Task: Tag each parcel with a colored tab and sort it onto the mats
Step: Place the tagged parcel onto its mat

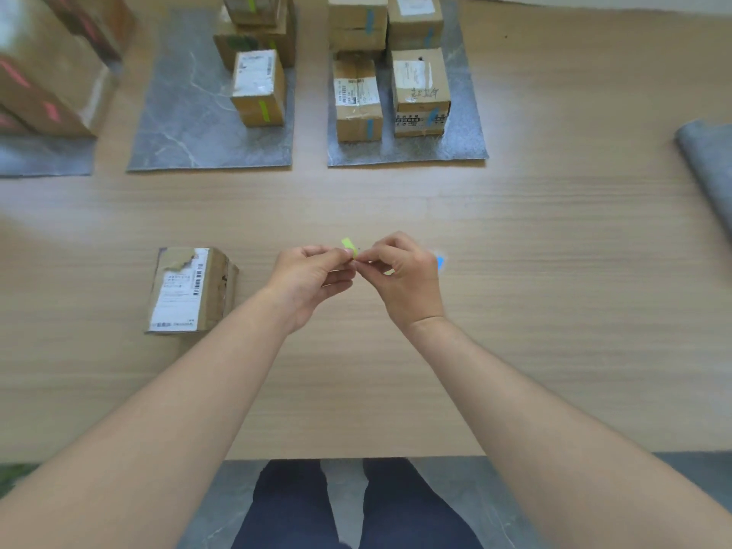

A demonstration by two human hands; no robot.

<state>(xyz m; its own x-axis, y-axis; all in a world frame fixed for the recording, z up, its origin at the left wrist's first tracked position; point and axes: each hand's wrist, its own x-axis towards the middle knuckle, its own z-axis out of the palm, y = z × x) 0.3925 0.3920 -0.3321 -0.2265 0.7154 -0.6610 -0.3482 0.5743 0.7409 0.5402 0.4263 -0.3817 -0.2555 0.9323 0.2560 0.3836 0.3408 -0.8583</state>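
My left hand (313, 277) and my right hand (404, 273) meet above the middle of the table, fingertips pinched together on a small green tab (349, 245). A bit of blue tab material (439, 262) shows past my right hand. An untagged cardboard parcel (192, 291) with a white label lies on the table to the left of my hands. Farther back, the middle grey mat (190, 128) holds parcels with green tabs (258, 89). The right grey mat (471, 140) holds parcels with blue tabs (358, 101).
A left mat (43, 156) carries large boxes with pink tabs (43, 73). A rolled grey mat (709, 164) lies at the right edge. The table's front edge (356, 456) is near my legs.
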